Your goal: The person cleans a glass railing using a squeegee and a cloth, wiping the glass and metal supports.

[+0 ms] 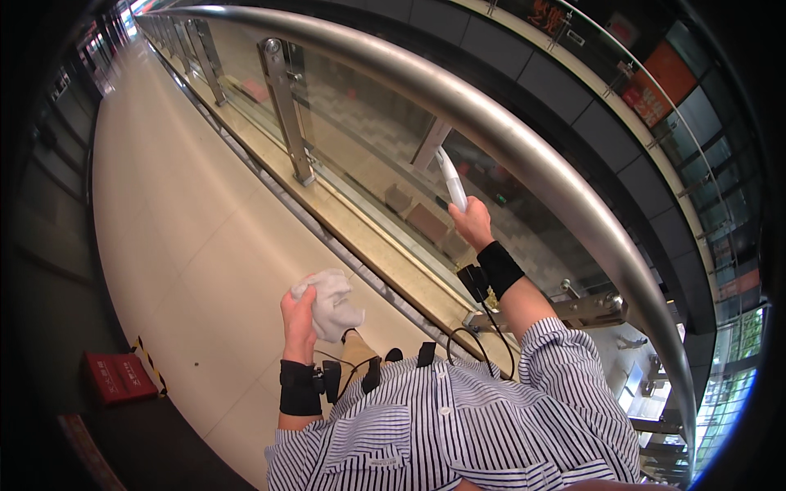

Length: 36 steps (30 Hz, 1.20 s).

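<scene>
My left hand (299,319) holds a crumpled white cloth (334,304) in front of my body, above the pale floor. My right hand (474,222) is closed around the white handle of a squeegee (453,178). The squeegee's flat head (431,144) lies against, or very close to, the glass panel (374,147), just below the thick metal handrail (503,116); whether it touches cannot be told. Both wrists wear black bands with small dark devices and cables.
Metal posts (288,116) hold the glass along a stone ledge (344,245). A long tiled walkway (184,215) runs beside it. A red box (120,377) bearing writing stands by the far wall, near black-and-yellow tape. Through the glass, a lower floor with seats shows.
</scene>
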Tool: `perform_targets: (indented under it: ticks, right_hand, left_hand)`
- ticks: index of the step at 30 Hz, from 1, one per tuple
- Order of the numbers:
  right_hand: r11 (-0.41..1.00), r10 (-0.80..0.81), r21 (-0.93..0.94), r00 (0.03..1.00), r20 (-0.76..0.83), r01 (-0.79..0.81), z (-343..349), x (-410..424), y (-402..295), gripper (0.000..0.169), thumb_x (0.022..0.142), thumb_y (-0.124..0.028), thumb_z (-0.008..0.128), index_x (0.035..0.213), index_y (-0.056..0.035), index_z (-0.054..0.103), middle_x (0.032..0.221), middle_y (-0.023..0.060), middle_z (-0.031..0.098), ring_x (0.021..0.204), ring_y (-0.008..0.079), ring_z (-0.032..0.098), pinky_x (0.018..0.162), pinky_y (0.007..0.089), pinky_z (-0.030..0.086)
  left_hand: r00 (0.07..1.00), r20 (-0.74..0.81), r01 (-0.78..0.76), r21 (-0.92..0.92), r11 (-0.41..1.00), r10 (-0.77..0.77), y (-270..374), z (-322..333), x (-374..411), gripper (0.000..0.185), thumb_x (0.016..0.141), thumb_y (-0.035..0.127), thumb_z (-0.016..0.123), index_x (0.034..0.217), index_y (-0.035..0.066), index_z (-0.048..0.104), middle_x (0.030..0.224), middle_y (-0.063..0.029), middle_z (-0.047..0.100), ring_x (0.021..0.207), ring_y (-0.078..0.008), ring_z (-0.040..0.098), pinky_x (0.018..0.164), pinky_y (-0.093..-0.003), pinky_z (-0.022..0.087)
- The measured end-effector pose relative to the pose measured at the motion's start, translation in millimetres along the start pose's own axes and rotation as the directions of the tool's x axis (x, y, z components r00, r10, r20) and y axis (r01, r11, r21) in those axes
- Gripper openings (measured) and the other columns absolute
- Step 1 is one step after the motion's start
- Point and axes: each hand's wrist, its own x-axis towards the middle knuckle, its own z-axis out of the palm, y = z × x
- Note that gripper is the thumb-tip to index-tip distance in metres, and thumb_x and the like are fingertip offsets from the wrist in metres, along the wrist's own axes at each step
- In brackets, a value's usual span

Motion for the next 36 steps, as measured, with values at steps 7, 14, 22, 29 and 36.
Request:
perform_targets:
  ticks: [7,14,22,29,36]
  right_hand:
    - [0.984,0.080,-0.161,0.997,0.008,-0.078,-56,-101,132,0.038,0.078,-0.034,0.063,0.088,0.0016,0.058,0.081,0.0233,0.062,0.078,0.0398,0.060,0.068,0.0457,0.047]
    - [0.933,0.169,-0.298,0.976,-0.135,-0.202,-94,-203,214,0.035,0.079,-0.033,0.065,0.080,0.0009,0.057,0.072,0.0210,0.060,0.069,0.0379,0.060,0.062,0.0442,0.046]
    - [0.963,0.123,-0.243,0.992,0.031,-0.112,-1,-75,101,0.037,0.080,-0.036,0.062,0.088,0.0004,0.059,0.081,0.0239,0.062,0.078,0.0419,0.060,0.068,0.0489,0.047]
    - [0.957,0.196,-0.214,0.980,-0.031,-0.198,-54,-145,170,0.035,0.079,-0.036,0.063,0.089,-0.0022,0.061,0.080,0.0205,0.063,0.077,0.0380,0.062,0.067,0.0463,0.049]
    - [0.893,0.323,-0.242,0.915,-0.241,-0.379,-141,-264,224,0.031,0.080,-0.030,0.064,0.085,-0.0002,0.057,0.074,0.0212,0.060,0.073,0.0376,0.060,0.063,0.0452,0.045]
  left_hand:
    - [0.997,-0.070,-0.030,0.027,0.999,0.032,-5,-15,4,0.030,0.088,0.007,0.052,0.115,-0.006,0.054,0.110,-0.0142,0.061,0.099,-0.0232,0.060,0.087,-0.0352,0.049]
    - [0.998,-0.065,-0.021,-0.015,1.000,0.020,-5,-11,9,0.028,0.088,0.006,0.051,0.114,-0.005,0.055,0.109,-0.0145,0.061,0.098,-0.0235,0.061,0.086,-0.0350,0.049]
    - [0.999,-0.043,-0.027,0.043,0.999,0.029,5,3,9,0.031,0.087,0.005,0.052,0.116,-0.007,0.053,0.110,-0.0156,0.060,0.100,-0.0247,0.060,0.087,-0.0360,0.049]
    - [0.999,-0.045,0.021,0.029,0.999,-0.020,3,1,10,0.031,0.088,0.005,0.050,0.116,-0.008,0.052,0.110,-0.0171,0.060,0.100,-0.0260,0.060,0.087,-0.0369,0.049]
    - [0.997,0.044,0.065,-0.014,0.998,-0.065,1,20,12,0.031,0.087,0.003,0.050,0.116,-0.008,0.053,0.111,-0.0160,0.060,0.101,-0.0235,0.059,0.089,-0.0344,0.046]
